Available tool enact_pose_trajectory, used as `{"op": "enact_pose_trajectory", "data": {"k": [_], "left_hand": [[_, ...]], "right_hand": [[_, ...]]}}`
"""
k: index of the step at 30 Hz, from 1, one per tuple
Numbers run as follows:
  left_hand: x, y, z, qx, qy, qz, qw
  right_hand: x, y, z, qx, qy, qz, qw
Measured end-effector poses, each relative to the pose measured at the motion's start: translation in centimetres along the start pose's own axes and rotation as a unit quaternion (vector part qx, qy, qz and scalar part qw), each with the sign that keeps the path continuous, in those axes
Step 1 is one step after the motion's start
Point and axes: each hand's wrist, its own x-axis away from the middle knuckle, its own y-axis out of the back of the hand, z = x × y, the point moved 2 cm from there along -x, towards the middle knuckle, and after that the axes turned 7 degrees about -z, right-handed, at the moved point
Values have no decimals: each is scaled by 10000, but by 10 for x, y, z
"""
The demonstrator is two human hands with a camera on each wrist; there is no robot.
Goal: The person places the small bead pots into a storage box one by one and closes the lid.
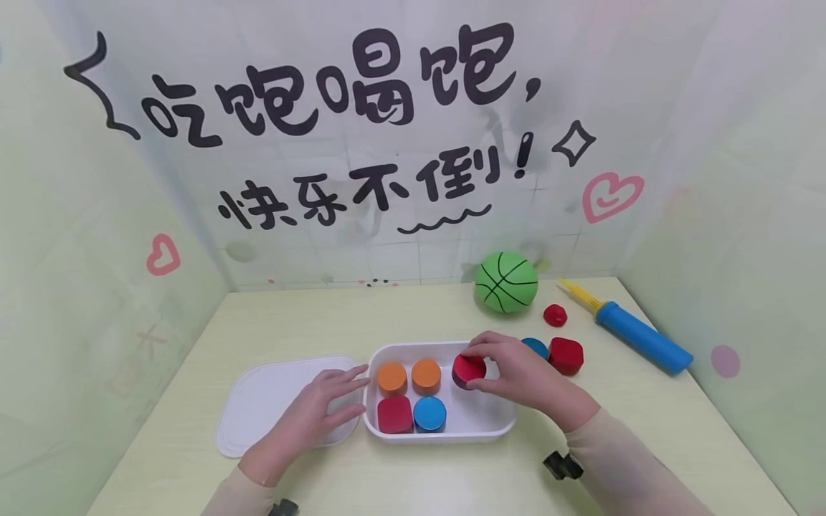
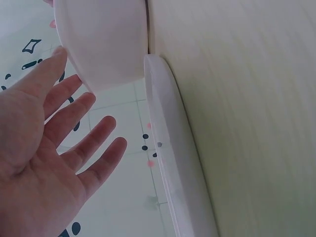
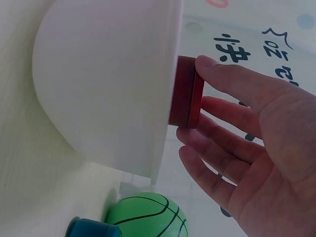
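Observation:
My right hand (image 1: 525, 373) pinches a red round lidded pot (image 1: 469, 371) between thumb and fingers, over the right part of a white box (image 1: 474, 430). Seen from the right wrist, the red pot (image 3: 186, 91) stands partly above the box's rim. Inside the box are two orange round pots (image 1: 391, 378), a red rounded-square pot (image 1: 395, 414) and a blue round pot (image 1: 429, 413). With fingers spread, my left hand (image 1: 312, 408) is by the box's left rim, above a white lid (image 1: 267, 398) lying flat; its fingertips are right at the box wall (image 2: 106, 44) in the left wrist view.
Right of the box sit another blue pot (image 1: 534, 347), partly behind my right hand, and another red rounded-square pot (image 1: 566, 356). Behind them are a small red piece (image 1: 555, 315), a green ball (image 1: 506, 282) and a blue pump (image 1: 642, 337) with a yellow nozzle. Fabric walls surround the table.

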Motion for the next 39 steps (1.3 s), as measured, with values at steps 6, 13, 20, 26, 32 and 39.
{"op": "enact_pose_trajectory", "data": {"k": [6,13,20,26,32,39], "left_hand": [[0,0,0,-15,21,21,10000],[1,-1,1,10,37,25,10000],[1,0,1,4,-50,-41,10000],[1,0,-1,40,8,-8,10000],[1,0,-1,37,29,-30,10000],[1,-1,1,13,-57,-45,10000]], "right_hand": [[-11,-15,-1,180,171,240,9994],[-19,-28,-4,309,183,446,9984],[-22,-33,-5,344,173,515,9979],[-24,-37,-6,389,224,565,9974],[-24,-38,-7,346,138,601,9975],[-15,-22,-14,239,104,230,9994]]}}
